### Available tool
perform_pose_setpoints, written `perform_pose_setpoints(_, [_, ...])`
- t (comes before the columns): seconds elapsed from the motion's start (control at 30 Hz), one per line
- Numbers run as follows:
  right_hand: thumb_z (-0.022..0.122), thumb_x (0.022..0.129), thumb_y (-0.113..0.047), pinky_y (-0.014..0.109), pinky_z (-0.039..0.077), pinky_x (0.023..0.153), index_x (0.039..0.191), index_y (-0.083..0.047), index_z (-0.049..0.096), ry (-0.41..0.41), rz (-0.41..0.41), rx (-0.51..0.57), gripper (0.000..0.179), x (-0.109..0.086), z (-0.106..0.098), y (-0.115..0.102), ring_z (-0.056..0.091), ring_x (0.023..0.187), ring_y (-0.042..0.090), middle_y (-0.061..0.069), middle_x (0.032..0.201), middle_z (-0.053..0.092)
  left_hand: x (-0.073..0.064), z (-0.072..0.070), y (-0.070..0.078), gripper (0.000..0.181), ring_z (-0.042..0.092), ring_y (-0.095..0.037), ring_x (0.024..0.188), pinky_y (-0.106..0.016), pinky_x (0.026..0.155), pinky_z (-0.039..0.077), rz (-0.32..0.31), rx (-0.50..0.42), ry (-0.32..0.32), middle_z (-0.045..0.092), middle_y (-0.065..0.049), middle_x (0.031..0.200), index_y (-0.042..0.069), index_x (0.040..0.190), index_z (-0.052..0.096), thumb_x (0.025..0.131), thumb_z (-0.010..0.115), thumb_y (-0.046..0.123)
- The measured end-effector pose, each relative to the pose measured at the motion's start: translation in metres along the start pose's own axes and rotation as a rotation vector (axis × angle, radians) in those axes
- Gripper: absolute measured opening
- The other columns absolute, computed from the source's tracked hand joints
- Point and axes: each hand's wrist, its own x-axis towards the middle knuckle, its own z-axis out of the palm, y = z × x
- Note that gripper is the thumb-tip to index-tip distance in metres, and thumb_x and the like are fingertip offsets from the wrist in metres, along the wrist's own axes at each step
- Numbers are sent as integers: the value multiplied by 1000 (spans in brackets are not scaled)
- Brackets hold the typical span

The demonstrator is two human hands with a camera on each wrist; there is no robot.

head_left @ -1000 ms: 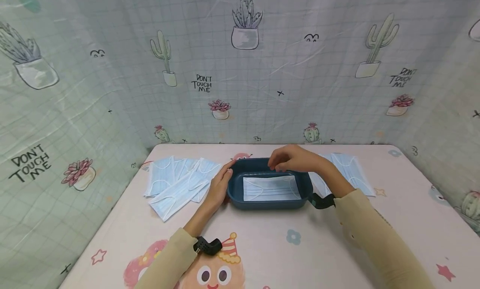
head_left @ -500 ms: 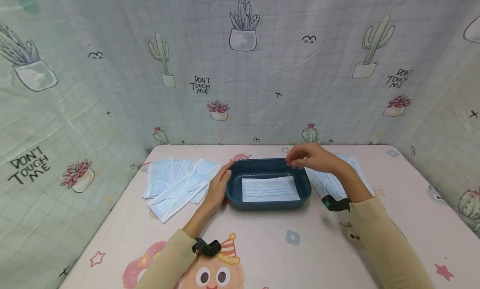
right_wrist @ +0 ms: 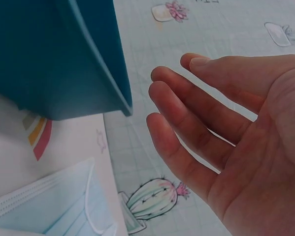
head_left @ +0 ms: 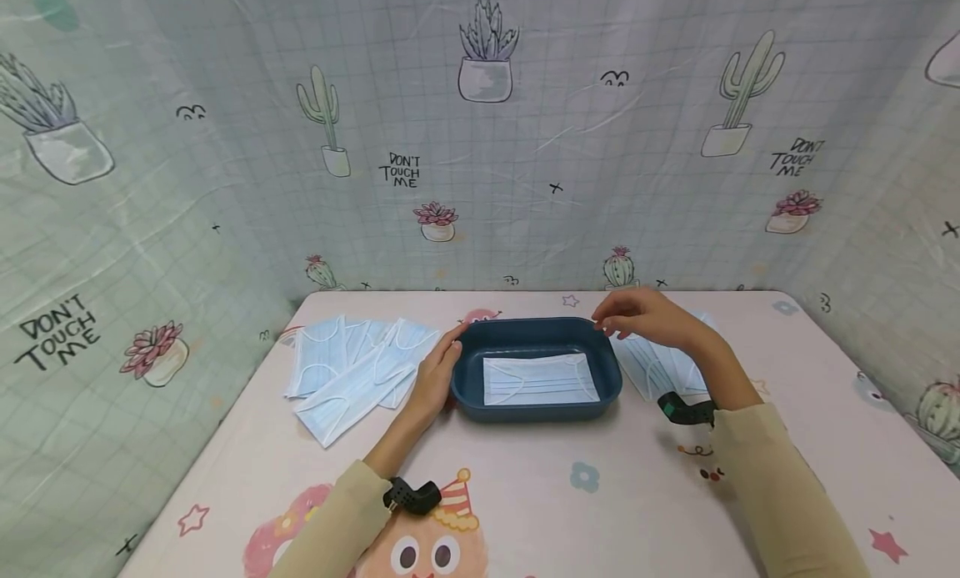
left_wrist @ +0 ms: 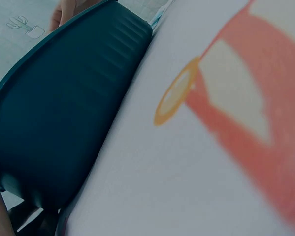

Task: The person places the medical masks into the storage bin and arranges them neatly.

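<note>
My left hand (head_left: 433, 376) holds the left end of a dark blue plastic bin (head_left: 536, 412), its thumb at the rim. In the left wrist view the bin's ribbed side (left_wrist: 63, 108) fills the left part, and most of that hand is hidden. A pleated light-blue face mask (head_left: 540, 379) lies flat inside the bin. Above the bin's far right corner hangs my right hand (head_left: 648, 315), its fingers loosely bent and apart. In the right wrist view nothing is between those fingers, and a gap separates them from the bin.
Several overlapping face masks (head_left: 360, 369) lie left of the bin. More masks (head_left: 656, 365) lie to its right, partly covered by my right hand and wrist. A printed cloth (head_left: 555, 144) hangs behind the pale patterned table (head_left: 555, 486).
My right hand has moved right, from over the bin's inside to its far right corner. The left hand, the bin and the mask in it have stayed in place.
</note>
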Motion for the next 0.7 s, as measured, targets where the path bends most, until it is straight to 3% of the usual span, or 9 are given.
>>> perform_pose_setpoints(0.4, [59, 104, -11, 31, 61, 79, 118, 1, 72, 29, 22, 14, 22, -6, 0, 15, 72, 101, 28, 18, 114, 74, -1, 2, -5, 46, 31, -30, 158, -59, 128, 21, -28, -12, -21, 40, -3, 166, 21, 158, 44, 113, 37, 29])
perform_pose_setpoints(0.57, [61, 103, -13, 33, 62, 80, 117, -3, 72, 54, 44, 7, 20, -12, -2, 17, 71, 101, 29, 17, 115, 74, -11, 0, 20, 46, 32, -36, 156, -61, 127, 23, -30, 2, -32, 40, -10, 166, 17, 158, 44, 113, 37, 24])
perform_pose_setpoints(0.7, [60, 104, -14, 33, 63, 81, 118, -4, 71, 76, 61, 4, 21, -17, -6, 23, 71, 101, 30, 18, 115, 74, -10, 0, 13, 45, 35, -34, 155, -61, 126, 24, -8, -4, -12, 43, -6, 164, 22, 156, 47, 113, 39, 28])
